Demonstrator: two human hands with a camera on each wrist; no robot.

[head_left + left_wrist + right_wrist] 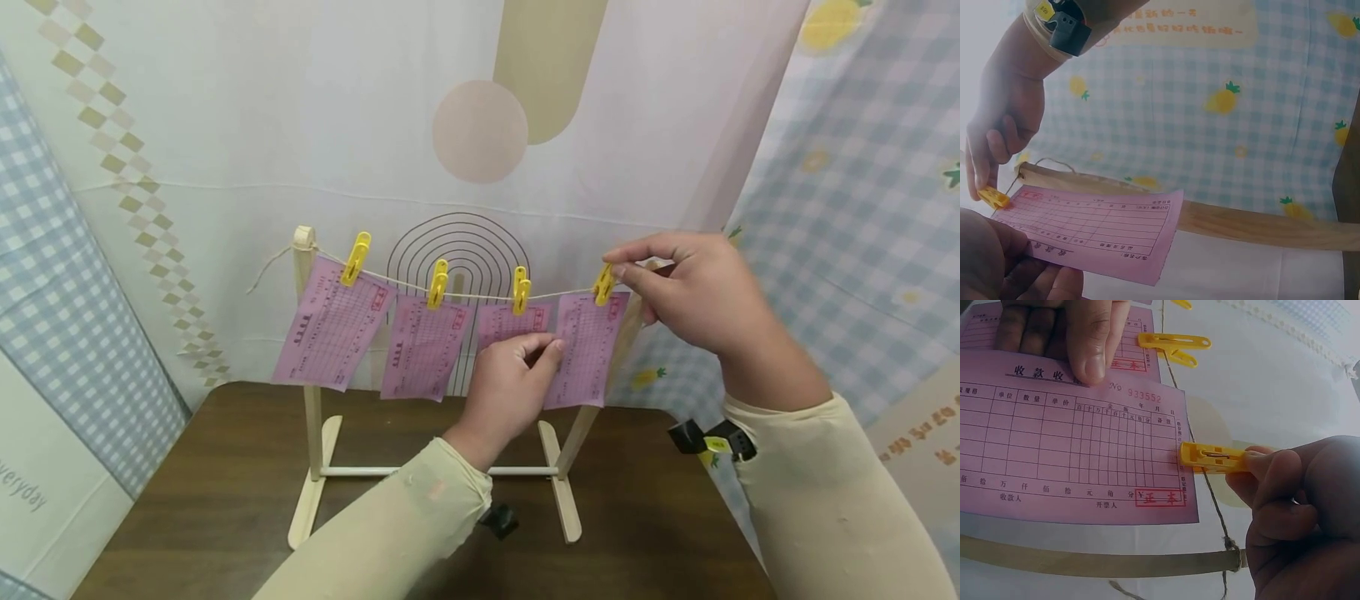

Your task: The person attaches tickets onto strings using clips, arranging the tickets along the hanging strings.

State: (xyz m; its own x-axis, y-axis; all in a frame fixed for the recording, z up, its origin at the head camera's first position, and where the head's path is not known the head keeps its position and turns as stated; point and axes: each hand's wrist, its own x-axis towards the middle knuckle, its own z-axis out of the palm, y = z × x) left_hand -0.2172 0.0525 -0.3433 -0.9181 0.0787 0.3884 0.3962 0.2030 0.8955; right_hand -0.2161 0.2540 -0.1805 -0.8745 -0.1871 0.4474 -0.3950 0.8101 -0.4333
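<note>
A pink receipt slip (588,358) hangs at the right end of a thin string (480,295). My left hand (508,390) pinches its left edge, the thumb (1092,365) lying on the printed side. With thumb and forefinger my right hand (697,292) grips the tail of a yellow clothespin (1213,457), whose other end sits over the slip's top edge at the string. Three more pink slips, the left one (333,325), the second (427,346) and the third (510,321), hang under yellow clothespins (356,258). My left hand partly covers the third.
The string is tied between two upright posts of a wooden stand (312,433), with a white crossbar (360,472) low down. The stand rests on a dark brown table (225,467). Patterned cloths (300,108) hang behind and at both sides.
</note>
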